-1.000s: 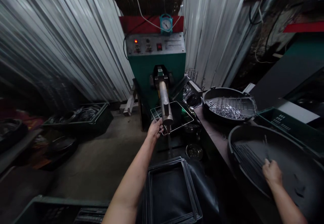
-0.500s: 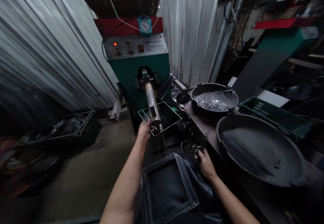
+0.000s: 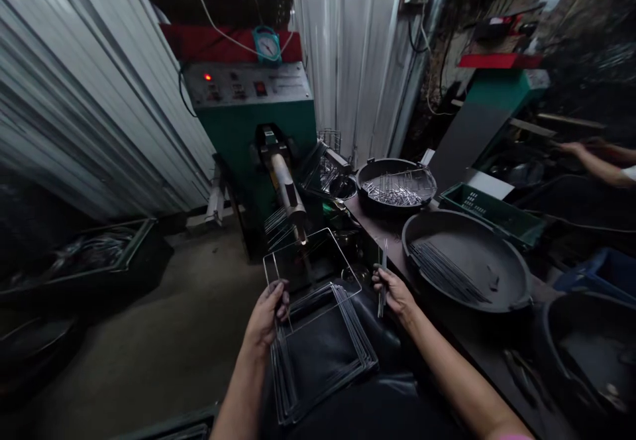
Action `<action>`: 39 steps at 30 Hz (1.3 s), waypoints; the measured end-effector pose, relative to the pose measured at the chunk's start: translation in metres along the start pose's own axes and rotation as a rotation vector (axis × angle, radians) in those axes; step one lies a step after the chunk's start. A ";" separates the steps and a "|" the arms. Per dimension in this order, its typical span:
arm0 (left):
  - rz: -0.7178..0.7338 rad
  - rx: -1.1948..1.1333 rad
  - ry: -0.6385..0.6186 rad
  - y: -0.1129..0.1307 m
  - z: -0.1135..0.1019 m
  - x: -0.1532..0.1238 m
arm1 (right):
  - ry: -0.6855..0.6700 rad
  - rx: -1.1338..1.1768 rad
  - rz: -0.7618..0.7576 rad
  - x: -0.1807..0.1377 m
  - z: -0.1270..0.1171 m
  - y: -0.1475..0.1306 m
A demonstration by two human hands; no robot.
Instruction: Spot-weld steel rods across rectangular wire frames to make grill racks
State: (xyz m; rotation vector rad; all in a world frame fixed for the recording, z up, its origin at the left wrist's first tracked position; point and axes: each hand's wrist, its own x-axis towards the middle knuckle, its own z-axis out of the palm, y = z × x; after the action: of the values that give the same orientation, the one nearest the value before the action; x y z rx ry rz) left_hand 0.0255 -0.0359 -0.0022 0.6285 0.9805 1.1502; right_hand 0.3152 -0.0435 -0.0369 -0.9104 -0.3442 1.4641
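Observation:
My left hand is closed on one side of a rectangular wire frame, which tilts over my lap just below the machine's metal arm. A single cross wire shows near the frame's left side. Closed around a small bundle of thin metal rods is my right hand, to the right of the frame. Below both hands, a stack of similar wire frames rests on the dark apron over my lap.
The green machine stands ahead, its red lamp lit. On the right bench sit a black basin of short rods, a larger basin with long rods and a green crate. A co-worker's arm shows far right. A crate stands left.
My left hand has drawn the wire frame back from the machine's arm, toward me. The rods in my right hand now stand upright and show clearly. My view has turned right.

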 end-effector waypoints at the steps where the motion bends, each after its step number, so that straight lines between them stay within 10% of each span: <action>1: 0.014 0.001 -0.001 -0.002 -0.003 -0.006 | -0.006 -0.012 0.001 -0.001 0.000 0.000; 10: 0.116 0.117 0.105 0.010 -0.014 -0.030 | 0.091 -0.718 -0.477 0.000 -0.010 0.027; 18: 0.105 0.228 0.087 0.013 -0.023 -0.043 | -0.044 -1.139 -0.572 0.013 -0.010 0.045; 29: 0.091 0.130 0.039 -0.006 -0.008 -0.017 | -0.997 -1.361 -0.586 -0.049 0.067 0.003; 39: 0.068 0.146 -0.042 -0.011 0.001 -0.020 | -1.083 -1.824 -0.445 -0.061 0.087 0.011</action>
State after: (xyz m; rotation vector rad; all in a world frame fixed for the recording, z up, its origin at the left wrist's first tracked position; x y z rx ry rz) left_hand 0.0295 -0.0582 -0.0045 0.8048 1.0199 1.1276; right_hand 0.2383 -0.0749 0.0302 -1.0658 -2.7429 0.7552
